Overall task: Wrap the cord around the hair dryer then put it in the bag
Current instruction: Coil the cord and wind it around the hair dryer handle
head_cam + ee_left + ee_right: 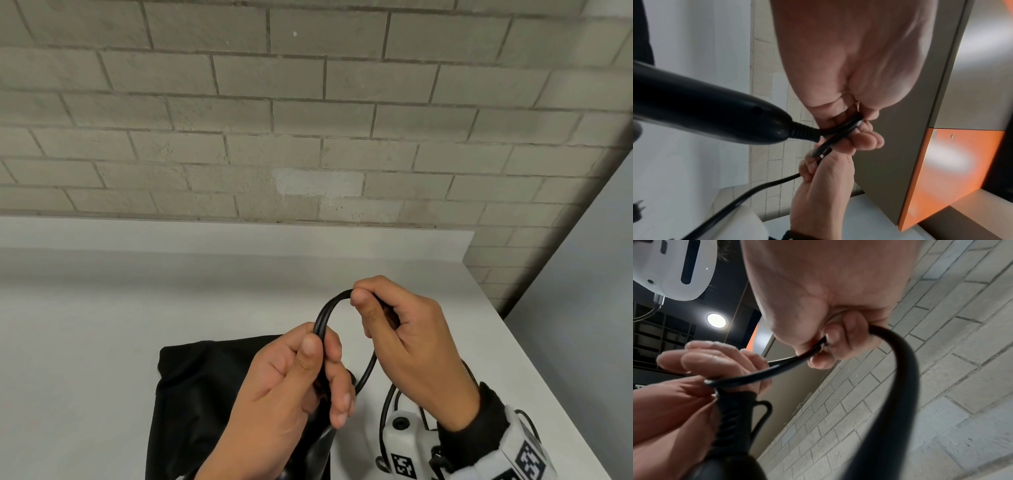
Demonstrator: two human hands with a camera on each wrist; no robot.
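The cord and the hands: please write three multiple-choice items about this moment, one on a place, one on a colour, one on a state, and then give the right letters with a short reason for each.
1. Where does the bag lie?
A. on the white table
B. hanging on the brick wall
C. on the floor

2. What colour is the cord?
A. white
B. black
C. orange

3. How does the right hand stand to the cord?
A. it pinches the top of a loop
B. it lies flat on the table
C. it is open and apart from the cord

Answers:
1 A: the head view shows the bag flat on the table.
2 B: it is black in all three views.
3 A: thumb and fingers close on the loop, while the left hand grips its lower part.
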